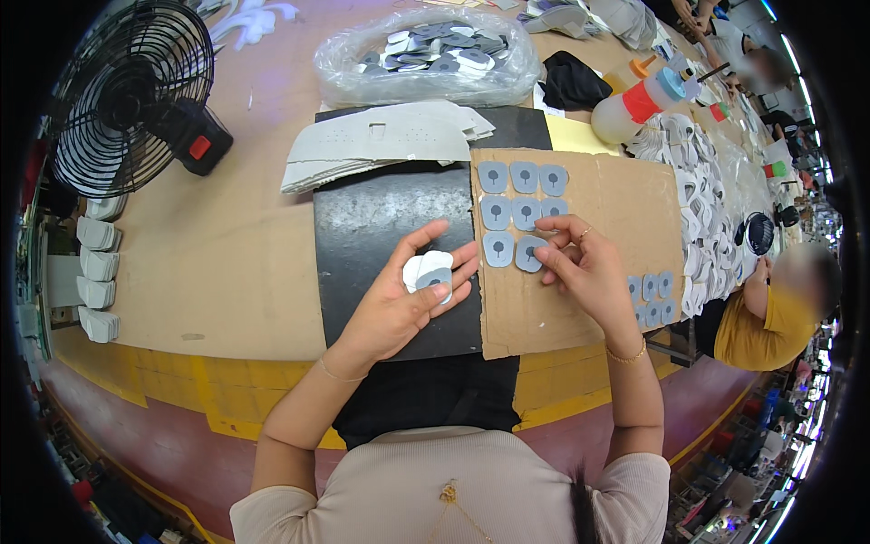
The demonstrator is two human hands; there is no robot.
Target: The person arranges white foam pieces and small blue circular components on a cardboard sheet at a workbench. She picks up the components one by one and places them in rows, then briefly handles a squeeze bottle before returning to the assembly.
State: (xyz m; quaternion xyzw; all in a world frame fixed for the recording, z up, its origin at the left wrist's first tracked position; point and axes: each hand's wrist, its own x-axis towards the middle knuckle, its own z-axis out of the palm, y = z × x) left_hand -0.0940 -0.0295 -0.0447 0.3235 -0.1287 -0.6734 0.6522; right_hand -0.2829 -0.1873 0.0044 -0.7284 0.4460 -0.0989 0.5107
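I see a tan workbench in a crowded workshop, a cardboard sheet lying over a black mat. My left hand cups a small stack of grey-and-white shoe patches. My right hand pinches one grey patch onto the cardboard beside its rows.
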